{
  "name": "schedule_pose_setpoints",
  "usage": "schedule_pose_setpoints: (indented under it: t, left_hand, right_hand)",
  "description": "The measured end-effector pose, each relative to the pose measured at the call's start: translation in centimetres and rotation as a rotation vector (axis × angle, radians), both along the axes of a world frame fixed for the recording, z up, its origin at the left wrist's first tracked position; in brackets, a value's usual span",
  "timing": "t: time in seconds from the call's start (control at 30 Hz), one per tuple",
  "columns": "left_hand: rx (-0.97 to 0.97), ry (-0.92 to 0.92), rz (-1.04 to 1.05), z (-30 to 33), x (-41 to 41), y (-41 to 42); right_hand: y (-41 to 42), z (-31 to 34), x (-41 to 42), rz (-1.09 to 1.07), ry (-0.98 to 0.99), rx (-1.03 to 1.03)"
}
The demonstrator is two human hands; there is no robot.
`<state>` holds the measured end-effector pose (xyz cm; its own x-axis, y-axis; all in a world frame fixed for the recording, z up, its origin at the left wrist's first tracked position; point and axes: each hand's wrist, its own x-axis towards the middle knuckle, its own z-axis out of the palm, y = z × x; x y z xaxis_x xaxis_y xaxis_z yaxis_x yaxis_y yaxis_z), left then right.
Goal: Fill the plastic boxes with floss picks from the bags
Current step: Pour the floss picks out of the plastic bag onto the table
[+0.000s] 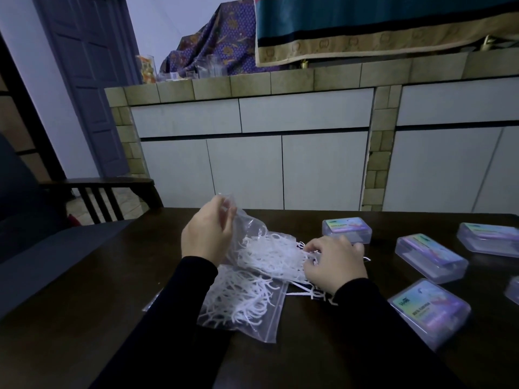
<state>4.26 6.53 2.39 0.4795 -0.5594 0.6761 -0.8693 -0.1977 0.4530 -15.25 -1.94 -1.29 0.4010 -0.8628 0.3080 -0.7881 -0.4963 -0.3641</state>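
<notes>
A dim kitchen with white cabinet doors under a tiled ledge draped with patterned cloths forms the backdrop to a dark wooden counter, where a person in black sleeves works over two clear bags of white floss picks. The left hand is raised above the counter, its fingers and thumb pinching the upper edge of the lifted bag, which tilts down to the right so that its mouth lies by the right hand. That hand rests low on the counter at the spilling end of the bag, fingers curled into the heap of floss picks; its grip closes on a few of the picks, while other loose ones lie under and just beside the wrist. A second bag, flat on the counter and full of picks, lies directly below the lifted one, between the two forearms. To the right, well apart from the left hand and nearer the right, stand closed plastic boxes with colourful labels: one box just beyond the right hand's knuckles, another further right, a third near the right forearm, and a fourth toward the counter's far right edge.
</notes>
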Motion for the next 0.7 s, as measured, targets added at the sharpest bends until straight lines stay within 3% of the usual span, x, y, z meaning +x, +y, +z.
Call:
schedule_pose_setpoints:
  t: [0.27,0.57,0.7]
  left_hand:
    - [-0.024,0.013,-0.028,-0.4,-0.6,-0.3]
    - [-0.056,0.048,-0.005,-0.6,0.3,-0.3]
    - [-0.09,0.098,-0.052,-0.6,0.5,-0.5]
  right_hand:
    - [0.4,0.4,1.8,0.281,0.008,-0.05]
    - [-0.2,1.3,0.7,0.063,0.173,-0.021]
    - [-0.1,1.3,0.6,0.167,0.145,-0.098]
